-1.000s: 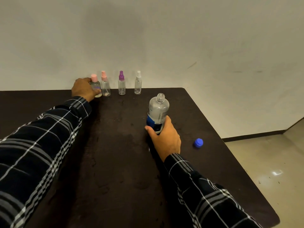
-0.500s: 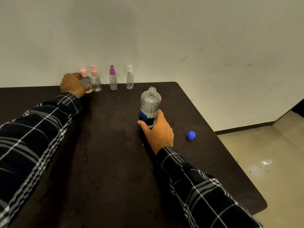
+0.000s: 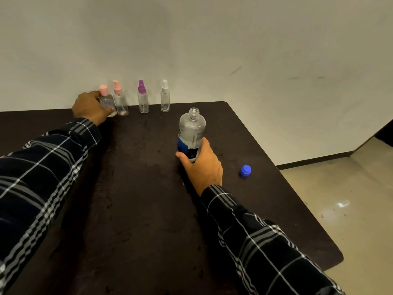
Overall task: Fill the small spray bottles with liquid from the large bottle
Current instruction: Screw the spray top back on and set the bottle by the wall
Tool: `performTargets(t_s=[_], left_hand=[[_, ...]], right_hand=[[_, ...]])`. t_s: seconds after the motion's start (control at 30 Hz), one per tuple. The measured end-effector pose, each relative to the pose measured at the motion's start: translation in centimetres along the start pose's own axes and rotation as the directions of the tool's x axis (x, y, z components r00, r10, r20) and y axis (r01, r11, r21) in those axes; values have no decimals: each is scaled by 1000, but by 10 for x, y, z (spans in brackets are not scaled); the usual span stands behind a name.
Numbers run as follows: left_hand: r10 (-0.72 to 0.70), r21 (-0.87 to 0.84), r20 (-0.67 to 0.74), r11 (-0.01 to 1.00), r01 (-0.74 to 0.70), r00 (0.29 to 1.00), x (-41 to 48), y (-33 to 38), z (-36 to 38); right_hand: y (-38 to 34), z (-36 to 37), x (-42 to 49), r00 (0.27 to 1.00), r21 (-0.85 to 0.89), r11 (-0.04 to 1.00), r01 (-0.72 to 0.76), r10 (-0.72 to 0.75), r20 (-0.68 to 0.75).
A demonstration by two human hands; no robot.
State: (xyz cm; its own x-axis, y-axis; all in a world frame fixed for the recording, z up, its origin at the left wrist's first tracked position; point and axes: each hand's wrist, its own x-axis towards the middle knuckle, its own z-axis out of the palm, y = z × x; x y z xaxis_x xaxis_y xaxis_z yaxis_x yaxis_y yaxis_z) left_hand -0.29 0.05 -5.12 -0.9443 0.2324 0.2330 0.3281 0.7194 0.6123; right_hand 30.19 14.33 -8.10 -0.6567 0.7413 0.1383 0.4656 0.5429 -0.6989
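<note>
Little has moved since 0.5 s ago: our L hand (image 3: 90,107) still grips the pink-capped bottle (image 3: 106,101), back-left of the large bottle (image 3: 191,128). That one stands upright, uncapped, w/ our R hand (image 3: 202,167) wrapped round its lower half. Pink sprayer (image 3: 120,101), purple sprayer (image 3: 143,101) and white sprayer (image 3: 165,99) stand behind it; blue cap (image 3: 245,170) lies to its right.

Dark counter (image 3: 138,188) filling lower frame, surface showing mottled, patchy marks, far edge meeting wall. Pale wall (image 3: 212,39) rising behind, carrying few faint dark scuffs at right. Beige floor (image 3: 361,220) showing at right, catching small bright glint. Dark skirting strip (image 3: 314,160) running along wall's foot.
</note>
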Motion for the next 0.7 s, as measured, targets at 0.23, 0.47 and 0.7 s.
performTargets(t_s=[0.23,0.47,0.7], left_hand=[[-5,78,1,997,5,1000,3,2,2],[-83,62,-17,995,84,996,10,3,11],[-155,15,-14,988,155,988,8,3,15]], right_hand=[[0,-2,-1,1000,2,1000,7,-7,0],[0,0,-1,1000,-3,1000,7,-7,-12],[2,1,1,1000,-6,1000,8,-8,-3]])
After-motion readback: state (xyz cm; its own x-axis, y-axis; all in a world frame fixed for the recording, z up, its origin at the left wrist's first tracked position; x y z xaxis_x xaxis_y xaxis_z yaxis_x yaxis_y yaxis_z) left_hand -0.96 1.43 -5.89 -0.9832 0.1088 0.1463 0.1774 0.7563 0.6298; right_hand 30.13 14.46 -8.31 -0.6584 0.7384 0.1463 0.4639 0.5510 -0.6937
